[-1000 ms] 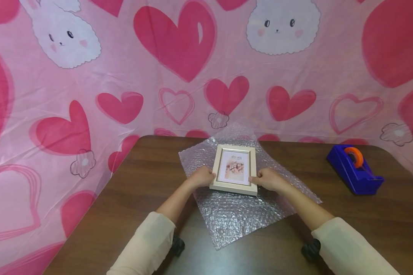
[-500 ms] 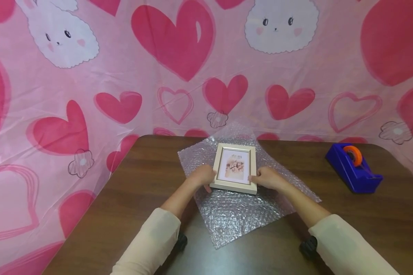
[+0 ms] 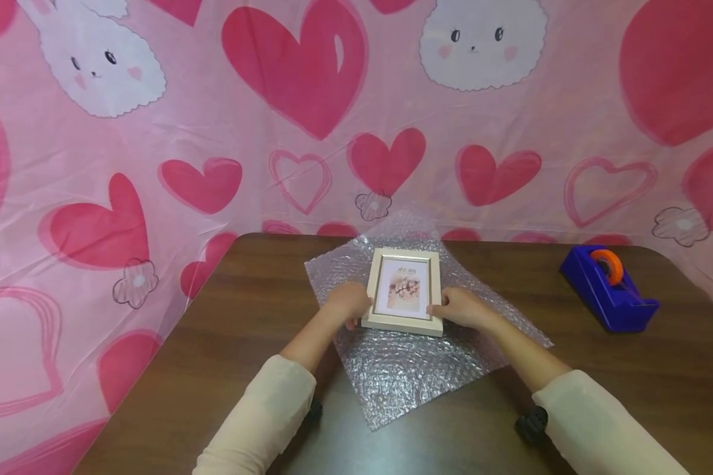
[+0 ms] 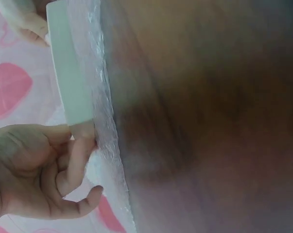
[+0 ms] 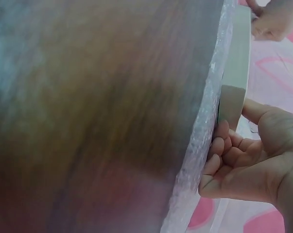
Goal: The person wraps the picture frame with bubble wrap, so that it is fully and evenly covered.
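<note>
A cream picture frame [image 3: 402, 323] with a floral print lies on a sheet of bubble wrap [image 3: 410, 376], whose corner points toward the near side. My left hand [image 3: 347, 303] pinches the frame's left edge, thumb on top; in the left wrist view the left hand [image 4: 39, 170] has its forefinger at the frame's side and the other fingers loosely bent. On the opposite edge my right hand [image 3: 462, 308] grips the frame, its thumb over the border. The right wrist view shows the right hand [image 5: 255, 155] with fingers curled low beside the bubble wrap [image 5: 204, 111].
A blue tape dispenser [image 3: 614, 297] with an orange tape roll [image 3: 609, 267] stands at the right on the brown wooden table [image 3: 243, 316]. Behind the table hangs a pink cloth [image 3: 261, 132] printed with hearts. The wrap's far corner reaches up against it.
Fingers of my left hand have shifted beside the frame's left edge, while the forearm has moved slightly inward. The right hand keeps its hold; frame and wrap stay nearly in place.
</note>
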Available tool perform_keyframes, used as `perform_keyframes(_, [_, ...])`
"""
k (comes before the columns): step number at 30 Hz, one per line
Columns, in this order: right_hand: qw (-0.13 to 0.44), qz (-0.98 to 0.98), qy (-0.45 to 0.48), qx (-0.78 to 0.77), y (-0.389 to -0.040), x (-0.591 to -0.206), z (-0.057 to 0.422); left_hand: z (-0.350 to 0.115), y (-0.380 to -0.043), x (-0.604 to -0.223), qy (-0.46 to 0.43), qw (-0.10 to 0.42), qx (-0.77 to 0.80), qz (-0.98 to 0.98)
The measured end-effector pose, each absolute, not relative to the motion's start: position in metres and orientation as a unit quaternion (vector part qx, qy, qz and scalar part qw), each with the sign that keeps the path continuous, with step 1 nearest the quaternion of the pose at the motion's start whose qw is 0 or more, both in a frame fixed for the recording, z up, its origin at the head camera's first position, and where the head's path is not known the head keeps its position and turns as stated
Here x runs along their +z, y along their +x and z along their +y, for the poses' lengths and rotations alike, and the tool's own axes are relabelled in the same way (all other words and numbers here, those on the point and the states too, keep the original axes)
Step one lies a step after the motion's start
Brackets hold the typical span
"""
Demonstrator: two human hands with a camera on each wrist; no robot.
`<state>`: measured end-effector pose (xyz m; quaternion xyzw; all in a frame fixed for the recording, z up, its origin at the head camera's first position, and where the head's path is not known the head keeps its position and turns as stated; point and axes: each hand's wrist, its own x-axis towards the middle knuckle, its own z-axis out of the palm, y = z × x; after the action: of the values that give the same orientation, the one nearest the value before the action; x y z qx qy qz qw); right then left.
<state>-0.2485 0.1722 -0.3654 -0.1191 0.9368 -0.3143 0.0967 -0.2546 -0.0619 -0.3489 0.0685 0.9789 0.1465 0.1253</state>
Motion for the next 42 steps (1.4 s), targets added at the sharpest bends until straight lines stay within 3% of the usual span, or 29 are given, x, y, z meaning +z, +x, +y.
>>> perform_keyframes(10, [0.107,0.926,-0.142,-0.333,-0.251,-0.367,0.174,-0.075,-0.257,-0.351,0.137,0.158,0.197,0.958])
perform_keyframes(20, [0.131,0.895,-0.199,-0.377,-0.252,-0.369,0.184,-0.086,-0.265,-0.355,0.189,0.239,0.305,0.902])
perform_keyframes(28, [0.145,0.901,-0.207,-0.352,-0.249,-0.365,0.186,-0.087,-0.265,-0.356,0.183,0.242,0.297,0.905])
perform_keyframes(35, [0.079,0.954,-0.22,-0.19,-0.219,-0.344,0.162,-0.086,-0.261,-0.355,0.165,0.247,0.302,0.906])
perform_keyframes(42, [0.126,0.919,-0.348,-0.137,-0.17,-0.337,0.15,-0.086,-0.262,-0.357,0.17,0.236,0.296,0.91])
